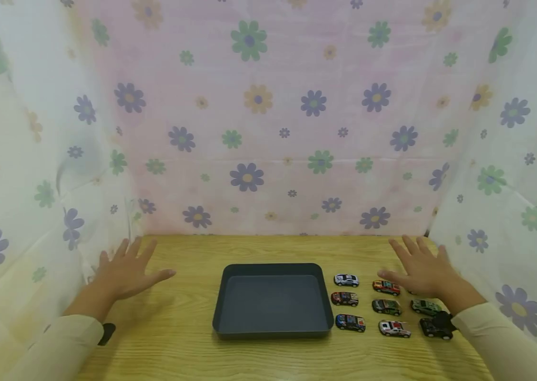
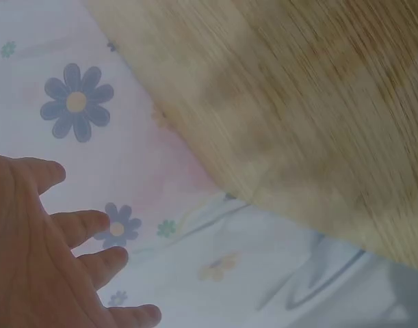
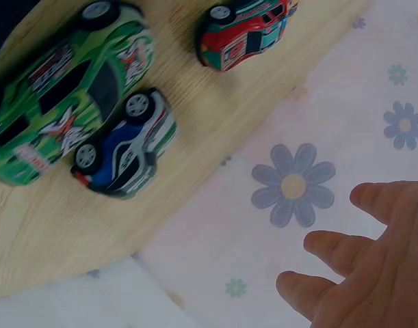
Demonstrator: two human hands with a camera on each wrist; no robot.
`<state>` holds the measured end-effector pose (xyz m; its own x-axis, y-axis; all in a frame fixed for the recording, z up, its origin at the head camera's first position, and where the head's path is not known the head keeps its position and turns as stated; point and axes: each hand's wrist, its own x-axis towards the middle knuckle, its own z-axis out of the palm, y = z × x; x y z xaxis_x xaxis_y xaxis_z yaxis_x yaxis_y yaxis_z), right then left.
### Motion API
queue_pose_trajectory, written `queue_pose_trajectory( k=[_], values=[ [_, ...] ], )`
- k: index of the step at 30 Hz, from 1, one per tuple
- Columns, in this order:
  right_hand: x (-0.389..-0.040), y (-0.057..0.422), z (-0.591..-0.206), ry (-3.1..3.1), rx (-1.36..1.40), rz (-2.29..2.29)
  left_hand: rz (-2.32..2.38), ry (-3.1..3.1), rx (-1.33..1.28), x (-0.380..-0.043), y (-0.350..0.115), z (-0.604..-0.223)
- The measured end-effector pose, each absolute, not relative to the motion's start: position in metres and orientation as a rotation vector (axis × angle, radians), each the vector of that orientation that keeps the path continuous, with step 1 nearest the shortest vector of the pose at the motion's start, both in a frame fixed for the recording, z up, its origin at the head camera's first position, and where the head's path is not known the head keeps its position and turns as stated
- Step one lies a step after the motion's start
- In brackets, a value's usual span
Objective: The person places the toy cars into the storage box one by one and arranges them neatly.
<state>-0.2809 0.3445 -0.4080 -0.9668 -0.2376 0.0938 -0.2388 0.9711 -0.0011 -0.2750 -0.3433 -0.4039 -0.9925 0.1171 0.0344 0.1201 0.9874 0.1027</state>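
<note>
on either side of the dark grey tray (image 1: 273,304), your left hand (image 1: 127,271) and right hand (image 1: 422,270) spread their fingers, grasping nothing, apparently just ready. toy cars (image 1: 386,307) stand right of it; gripping one would call for lowering your right hand.

We see a wood-grained tabletop (image 1: 168,323), streaky with a faint sheen. The baking tray (image 1: 273,304) looks smooth and matt; metal or plastic, we cannot tell. The floral backdrop (image 1: 287,116) resembles thin, creased cloth. The green toy car (image 3: 68,96) looks smooth and glossy, the right sleeve (image 1: 501,338) matt fabric.
</note>
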Motion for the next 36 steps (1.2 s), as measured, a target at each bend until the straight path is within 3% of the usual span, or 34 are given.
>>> queue_pose_trajectory(
  k=[12, 36],
  values=[
    [-0.293, 0.323, -0.422, -2.981, 0.479, 0.001, -0.164, -3.045, -0.272, -0.282, -0.317, -0.423],
    [-0.305, 0.291, -0.443, -2.971, 0.769, 0.416, -0.882, -2.998, -0.312, -0.288, -0.27, -0.45]
  ],
)
